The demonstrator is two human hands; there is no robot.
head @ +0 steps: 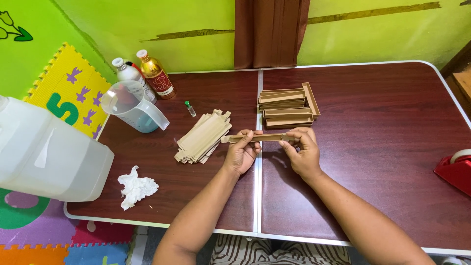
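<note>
**Both hands on a cardboard strip**

My left hand (241, 153) & right hand (303, 154) pinch a narrow brown cardboard strip (259, 138) at either end, fingers closed on it, held level just above the table (373, 162). Flat strip pile (203, 137) to my left, folded stack (288, 105) beyond. Dark-red tabletop, green wall behind.

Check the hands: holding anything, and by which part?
Yes. Both hold one narrow brown cardboard box, lying level above the table. Left hand pinches its left end, right hand its right end; the middle is free.
</note>
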